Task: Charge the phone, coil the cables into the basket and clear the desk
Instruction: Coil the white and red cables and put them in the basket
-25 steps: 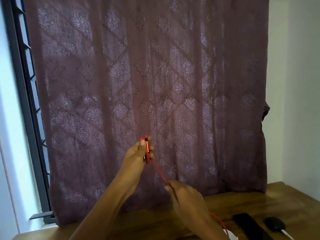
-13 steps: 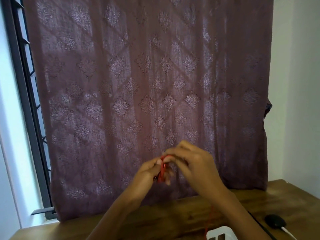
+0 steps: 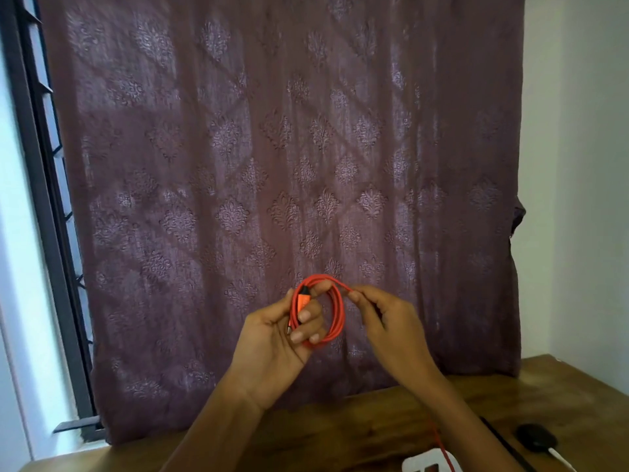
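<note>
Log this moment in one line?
step: coiling | left hand: holds red cable loops | right hand: pinches cable | slack: runs down toward desk

Backdrop: mauve-brown patterned fabric curtain with woven diamond motifs, covers most of the view and hangs down to the back edge of the brown wooden desk. Daylight comes through the cloth, brighter in the upper left, with diagonal shadow lines across it. Left of the curtain: dark metal window frame with a grille, bright outside. Right: plain white painted wall, meets the desk's right corner.
</note>
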The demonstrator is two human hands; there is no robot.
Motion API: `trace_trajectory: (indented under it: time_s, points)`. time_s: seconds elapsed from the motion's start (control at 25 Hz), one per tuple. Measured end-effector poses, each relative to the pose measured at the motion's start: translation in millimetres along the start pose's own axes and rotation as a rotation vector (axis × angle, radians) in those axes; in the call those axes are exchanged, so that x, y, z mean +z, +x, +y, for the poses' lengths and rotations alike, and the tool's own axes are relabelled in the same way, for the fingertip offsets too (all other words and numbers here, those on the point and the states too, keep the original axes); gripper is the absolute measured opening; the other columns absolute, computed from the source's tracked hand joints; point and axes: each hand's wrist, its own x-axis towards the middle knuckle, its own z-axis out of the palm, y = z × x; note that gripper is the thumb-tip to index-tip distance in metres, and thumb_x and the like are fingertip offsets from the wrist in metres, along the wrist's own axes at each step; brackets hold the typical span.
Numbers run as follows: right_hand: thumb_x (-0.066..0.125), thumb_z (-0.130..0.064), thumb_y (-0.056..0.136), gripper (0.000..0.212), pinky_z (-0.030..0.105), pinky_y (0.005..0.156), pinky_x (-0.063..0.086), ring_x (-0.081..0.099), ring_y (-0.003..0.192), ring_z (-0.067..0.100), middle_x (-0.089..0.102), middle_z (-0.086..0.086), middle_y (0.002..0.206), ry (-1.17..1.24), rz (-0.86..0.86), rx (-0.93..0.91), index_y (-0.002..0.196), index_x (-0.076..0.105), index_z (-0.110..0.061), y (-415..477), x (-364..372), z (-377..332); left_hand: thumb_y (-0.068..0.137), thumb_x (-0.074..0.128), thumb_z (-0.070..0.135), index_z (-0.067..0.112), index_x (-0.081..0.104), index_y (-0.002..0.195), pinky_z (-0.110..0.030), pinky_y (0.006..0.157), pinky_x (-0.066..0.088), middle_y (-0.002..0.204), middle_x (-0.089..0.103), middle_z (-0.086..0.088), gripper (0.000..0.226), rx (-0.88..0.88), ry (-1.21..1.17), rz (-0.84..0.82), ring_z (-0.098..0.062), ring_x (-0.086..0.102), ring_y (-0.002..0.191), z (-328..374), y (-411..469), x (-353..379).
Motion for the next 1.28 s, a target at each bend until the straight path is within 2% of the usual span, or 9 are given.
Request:
trace_trajectory:
  time_s: [0.16,0.36,0.44,0.56,0.64,0.76,0.96,1.08,1.28]
  points:
    - [0.034,-0.031,0.097,0.028,0.036,0.071,0.044,0.062,0.093,0.027,0.068,0.003,0.098,-0.253,-0.219,0.049,0.113,0.056,-0.025,-26.2,15.9,-0.8,0.093,0.033,0.025,-0.002,0.059,0.106,-0.017,0.051,0.046,0.061,0.053,0.002,0.039,0.138,0.106,0.119,-0.004,0.043,0.043,-2.3,9.5,-7.4]
    - [0.033,-0.029,0.097,0.031,0.038,0.08,0.042,0.056,0.107,0.029,0.058,0.0,0.12,-0.341,-0.475,-0.014,0.126,0.043,-0.025,-49.4,21.4,-26.6,0.098,0.032,0.026,0.017,0.058,0.1,-0.015,0.063,0.045,0.076,0.058,0.003,0.028,0.287,0.608,0.344,-0.006,0.05,0.059,-11.9,11.9,-19.2]
    - [0.044,-0.028,0.093,0.024,0.037,0.075,0.045,0.06,0.099,0.026,0.059,-0.002,0.113,-0.404,-0.47,-0.091,0.116,0.049,-0.023,-51.3,18.0,-35.1,0.097,0.031,0.025,0.028,0.054,0.093,-0.013,0.066,0.045,0.082,0.057,0.002,0.023,0.323,0.892,0.369,-0.007,0.049,0.067,-16.8,8.6,-24.5]
    - [0.072,-0.031,0.064,0.025,0.021,0.044,0.04,0.059,0.058,0.005,0.059,-0.013,0.074,-0.52,-0.299,-0.299,0.086,0.06,-0.032,-45.9,12.8,-40.0,0.097,0.033,0.02,0.03,0.05,0.088,-0.013,0.064,0.043,0.078,0.055,0.002,0.022,0.336,1.129,0.317,0.002,0.049,0.061,-22.8,4.7,-38.3]
    - [0.068,-0.03,0.063,0.013,0.016,0.044,0.035,0.051,0.058,0.002,0.058,-0.015,0.065,-0.461,-0.247,-0.397,0.075,0.064,-0.034,-32.9,3.8,-42.7,0.096,0.036,0.016,0.024,0.054,0.089,-0.019,0.067,0.043,0.07,0.053,0.009,0.021,0.277,1.123,0.247,0.004,0.049,0.059,-25.4,2.8,-42.1]
    - [0.059,-0.029,0.074,0.01,0.02,0.051,0.042,0.049,0.067,0.003,0.062,-0.014,0.069,-0.332,-0.263,-0.438,0.077,0.067,-0.033,-11.3,-12.4,-38.4,0.096,0.034,0.006,0.011,0.054,0.076,-0.018,0.056,0.039,0.057,0.055,0.006,0.029,0.133,1.023,0.112,-0.003,0.045,0.047,-26.5,-1.9,-34.0]
    - [0.062,-0.026,0.082,0.01,0.025,0.067,0.047,0.059,0.075,0.006,0.064,-0.012,0.077,0.077,-0.274,-0.21,0.084,0.071,-0.028,13.4,-28.3,-25.5,0.094,0.035,0.039,0.002,0.064,0.082,-0.018,0.045,0.037,0.049,0.05,0.001,0.048,-0.041,0.699,-0.081,-0.005,0.032,0.036,-18.7,-8.9,-17.1]
    - [0.064,-0.007,0.083,0.017,0.021,0.066,0.046,0.06,0.073,0.008,0.066,-0.006,0.078,0.268,-0.25,-0.096,0.084,0.074,-0.021,14.9,-23.1,-15.0,0.085,0.037,0.039,0.005,0.069,0.079,-0.019,0.043,0.037,0.048,0.046,0.001,0.047,-0.074,0.586,-0.082,-0.004,0.028,0.034,-15.5,-11.9,-7.4]
    - [0.055,-0.005,0.084,0.027,0.017,0.075,0.05,0.065,0.083,0.005,0.072,-0.007,0.085,0.429,-0.213,0.029,0.087,0.07,-0.026,-2.4,-3.3,-10.0,0.084,0.039,0.036,0.002,0.066,0.079,-0.018,0.04,0.037,0.047,0.041,0.001,0.044,-0.036,0.305,-0.019,-0.003,0.028,0.031,-15.7,-4.5,-5.5]
